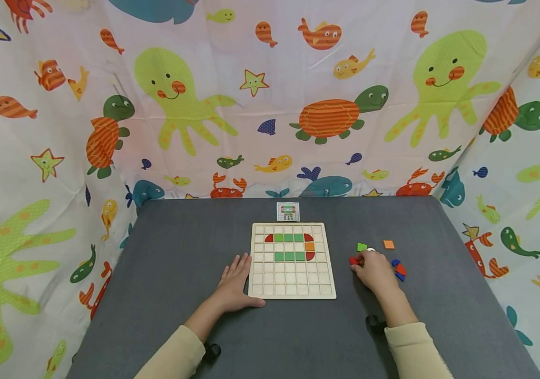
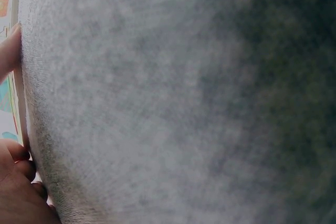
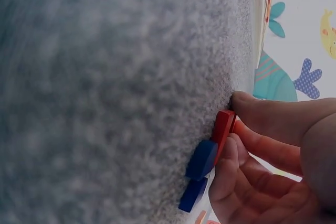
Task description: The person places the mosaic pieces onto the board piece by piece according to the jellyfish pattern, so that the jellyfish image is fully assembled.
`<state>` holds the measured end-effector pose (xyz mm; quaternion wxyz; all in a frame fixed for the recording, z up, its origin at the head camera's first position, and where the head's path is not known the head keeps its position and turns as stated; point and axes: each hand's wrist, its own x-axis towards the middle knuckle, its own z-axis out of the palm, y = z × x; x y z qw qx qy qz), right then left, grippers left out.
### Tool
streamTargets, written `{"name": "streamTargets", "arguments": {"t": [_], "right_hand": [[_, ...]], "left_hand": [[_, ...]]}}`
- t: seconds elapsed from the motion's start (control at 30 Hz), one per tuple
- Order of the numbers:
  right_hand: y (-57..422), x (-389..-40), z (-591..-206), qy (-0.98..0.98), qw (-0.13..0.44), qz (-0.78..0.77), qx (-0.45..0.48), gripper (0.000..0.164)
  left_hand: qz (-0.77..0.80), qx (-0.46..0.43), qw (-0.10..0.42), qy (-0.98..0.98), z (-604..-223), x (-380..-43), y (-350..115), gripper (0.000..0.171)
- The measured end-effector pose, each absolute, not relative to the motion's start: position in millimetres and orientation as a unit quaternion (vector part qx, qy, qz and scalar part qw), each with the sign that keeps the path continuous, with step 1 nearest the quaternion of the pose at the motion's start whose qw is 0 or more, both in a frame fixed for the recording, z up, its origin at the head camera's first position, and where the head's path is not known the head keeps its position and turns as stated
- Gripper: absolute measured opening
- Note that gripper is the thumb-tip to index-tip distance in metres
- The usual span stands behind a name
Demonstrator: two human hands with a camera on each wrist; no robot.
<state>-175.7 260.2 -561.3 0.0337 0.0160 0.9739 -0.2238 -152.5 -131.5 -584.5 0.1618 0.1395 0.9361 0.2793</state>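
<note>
A pale wooden grid board [image 1: 260,284] lies on the dark grey cloth. Red, green and orange tiles [image 1: 299,238] fill some of its squares, including two rows of green. My left hand [image 1: 234,287] rests at the board's left side, fingers spread along the edge and thumb by the bottom corner. To the right of the board, my right hand [image 1: 375,269] pinches a red tile [image 1: 354,260] between thumb and index finger. Close by lie a green tile [image 1: 362,247], an orange tile [image 1: 389,245], another red tile [image 3: 223,129] and blue tiles [image 3: 202,160]. A white piece [image 1: 371,249] is partly hidden by the hand.
Behind the board lies a small picture card [image 1: 288,211] showing a coloured figure on a grid. A curtain [image 1: 251,137] printed with sea animals hangs around the table's [image 1: 179,237] back and sides. Dark straps [image 1: 212,352] show near both wrists.
</note>
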Motion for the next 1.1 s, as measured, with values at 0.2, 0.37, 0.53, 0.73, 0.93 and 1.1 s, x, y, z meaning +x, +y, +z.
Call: {"name": "streamTargets", "arguments": {"t": [0.2,0.37,0.53,0.73,0.93,1.1], "right_hand": [[259,-176,-562,0.973,0.039,-0.227,0.001,0.02],[257,-177,-560,0.973,0.032,-0.227,-0.012,0.018],[254,-180,-556,0.973,-0.015,-0.226,-0.038,0.016],[245,-185,-546,0.968,-0.041,-0.237,-0.066,0.019],[230,-189,-534,0.965,-0.019,-0.247,-0.083,0.022],[213,-194,-529,0.962,-0.004,-0.257,-0.095,0.02]], "left_hand": [[0.271,0.136,0.168,0.938,-583,-153,-132,0.129],[0.269,0.132,0.171,0.939,-582,-154,-133,0.129],[0.265,0.132,0.168,0.94,-582,-155,-133,0.129],[0.265,0.133,0.17,0.94,-582,-155,-133,0.129],[0.267,0.137,0.169,0.939,-583,-155,-132,0.129],[0.269,0.139,0.166,0.939,-585,-153,-132,0.129]]}}
